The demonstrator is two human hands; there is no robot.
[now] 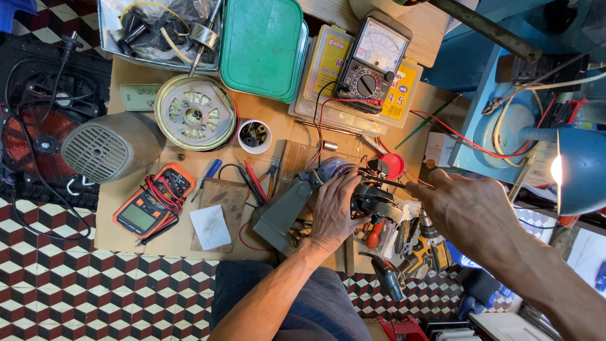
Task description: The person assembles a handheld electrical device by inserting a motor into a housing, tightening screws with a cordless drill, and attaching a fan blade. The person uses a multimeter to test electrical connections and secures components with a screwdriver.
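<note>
My left hand (334,211) lies palm-down on a dark motor assembly (372,199) that is joined to a grey plastic stand piece (284,211) on the cardboard work surface. My right hand (464,211) reaches in from the right and pinches a thin dark tool (385,183) whose tip points at the motor. Red and black wires run from the motor area up toward an analog multimeter (372,60). A red round cap (392,165) sits just behind the motor.
An orange digital multimeter (151,202), grey fan motor cover (110,146), round metal fan housing (194,112), white cup of small parts (255,136), green lid (262,44), pliers and screwdrivers lie around. A yellow cordless drill (410,259) sits near my knee. A blue lamp (577,170) shines at right.
</note>
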